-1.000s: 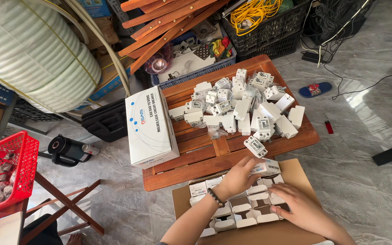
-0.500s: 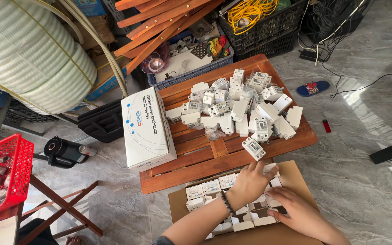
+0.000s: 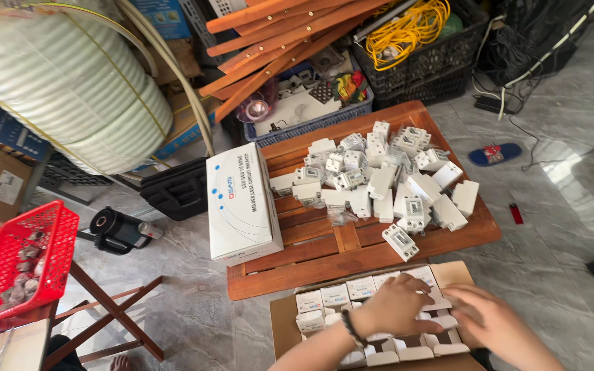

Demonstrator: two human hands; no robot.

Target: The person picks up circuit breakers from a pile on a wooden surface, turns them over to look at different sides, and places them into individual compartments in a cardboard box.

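My left hand [image 3: 394,306] and my right hand [image 3: 484,317] both rest palm down inside an open cardboard box [image 3: 284,323] at the bottom of the view. The box is packed with rows of small white boxes [image 3: 335,296]. My left wrist wears a dark bracelet. Whether either hand grips one of the small boxes is hidden by the fingers. Beyond the box, a low wooden slatted table [image 3: 324,247] carries a heap of white circuit breakers [image 3: 379,178]. A single breaker [image 3: 401,242] lies apart near the table's front edge.
A long white carton [image 3: 242,203] lies on the table's left end. Left are a red mesh basket [image 3: 15,264], a wooden stand [image 3: 115,309], a big coil of white hose [image 3: 63,82]. Behind: crates, orange wooden slats [image 3: 276,34], yellow cable [image 3: 407,27]. A sandal [image 3: 493,154] lies on the tile floor.
Both hands have moved down into the cardboard box and now lie flat on the small white boxes. The view has shifted slightly forward.
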